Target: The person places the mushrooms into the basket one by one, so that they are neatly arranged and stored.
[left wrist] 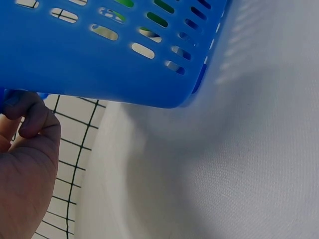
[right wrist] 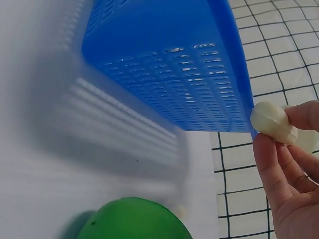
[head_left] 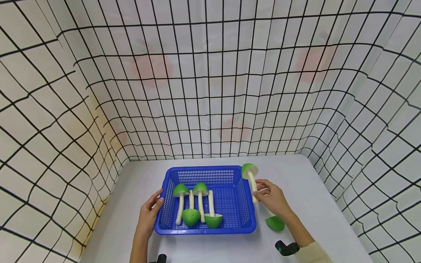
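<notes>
A blue plastic basket (head_left: 205,168) with slotted walls stands on the white table. Several toy mushrooms (head_left: 190,217) with green caps and pale stems lie side by side within it, caps facing alternate ways. My left hand (head_left: 148,213) grips the basket's left rim, its fingers curled there in the left wrist view. Beside the right rim, my right hand (head_left: 274,197) pinches another mushroom (head_left: 252,179) by the lower stem, cap up and away from me. The right wrist view shows the end of that stem (right wrist: 271,122) between thumb and fingers, close against the rim.
One more green-capped mushroom (head_left: 275,223) lies on the table right of the basket, partly hidden beneath my right arm. A black wire grid (head_left: 210,87) with white cloth behind it encloses the white table (head_left: 138,175) at the back and sides.
</notes>
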Demonstrator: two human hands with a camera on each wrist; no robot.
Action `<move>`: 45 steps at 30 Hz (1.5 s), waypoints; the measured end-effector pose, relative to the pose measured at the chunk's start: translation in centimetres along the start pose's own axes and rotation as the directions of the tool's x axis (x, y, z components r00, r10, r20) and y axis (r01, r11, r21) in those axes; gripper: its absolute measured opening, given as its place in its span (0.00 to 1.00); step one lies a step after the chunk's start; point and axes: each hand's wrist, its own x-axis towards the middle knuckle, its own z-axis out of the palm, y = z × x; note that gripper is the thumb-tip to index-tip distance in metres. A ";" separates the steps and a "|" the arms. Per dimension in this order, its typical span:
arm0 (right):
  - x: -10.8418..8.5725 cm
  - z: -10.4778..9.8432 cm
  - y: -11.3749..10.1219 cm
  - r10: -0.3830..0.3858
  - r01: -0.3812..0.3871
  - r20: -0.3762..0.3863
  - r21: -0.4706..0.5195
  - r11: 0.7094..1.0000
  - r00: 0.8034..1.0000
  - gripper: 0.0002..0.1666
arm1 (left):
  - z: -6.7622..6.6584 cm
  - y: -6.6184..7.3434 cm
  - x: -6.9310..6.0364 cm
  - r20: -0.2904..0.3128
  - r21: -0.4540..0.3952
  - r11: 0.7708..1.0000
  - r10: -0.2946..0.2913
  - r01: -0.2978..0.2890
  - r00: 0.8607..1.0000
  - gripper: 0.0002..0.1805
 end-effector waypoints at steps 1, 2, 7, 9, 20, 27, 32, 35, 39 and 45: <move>0.0 0.0 0.0 -0.005 0.005 0.000 -0.005 1.000 1.000 0.31 | 0.0 0.0 0.0 0.000 0.001 1.000 -0.001 0.001 1.000 0.28; 0.0 0.1 -0.1 -0.002 0.002 -0.003 -0.003 1.000 1.000 0.30 | 0.0 0.0 0.0 0.000 0.003 1.000 0.000 0.000 1.000 0.28; 0.3 0.4 -0.2 0.005 -0.005 0.011 0.018 1.000 1.000 0.30 | 0.0 0.1 -0.1 0.002 -0.007 1.000 -0.004 0.004 1.000 0.27; 0.4 0.6 -0.4 0.004 -0.005 0.022 0.037 0.999 1.000 0.30 | 0.0 0.1 -0.1 0.003 -0.011 1.000 -0.005 0.005 1.000 0.27; 0.4 2.5 -1.9 -0.037 0.033 0.053 0.065 0.997 0.998 0.29 | 0.0 -0.1 -0.2 0.004 -0.012 1.000 -0.010 0.010 1.000 0.29; 0.3 4.0 -2.8 -0.065 0.059 0.083 0.077 0.995 0.994 0.27 | 0.0 0.0 -0.1 0.008 -0.012 1.000 -0.008 0.008 1.000 0.27; 0.2 5.1 -3.1 -0.083 0.076 0.098 0.068 0.995 0.992 0.27 | 0.0 -0.1 0.0 0.004 -0.019 1.000 -0.009 0.009 1.000 0.27; 0.1 5.6 -3.3 -0.088 0.082 0.101 0.055 0.995 0.991 0.27 | 0.0 -0.1 -0.1 0.002 -0.021 1.000 -0.009 0.009 1.000 0.27; 0.0 6.2 -3.7 -0.090 0.085 0.108 0.049 0.995 0.990 0.26 | 0.0 -0.1 0.0 0.008 -0.022 1.000 -0.008 0.008 1.000 0.27; 0.0 7.0 -3.9 -0.082 0.076 0.130 0.048 0.996 0.988 0.26 | 0.0 -0.1 0.2 0.008 -0.027 1.000 -0.012 0.013 1.000 0.27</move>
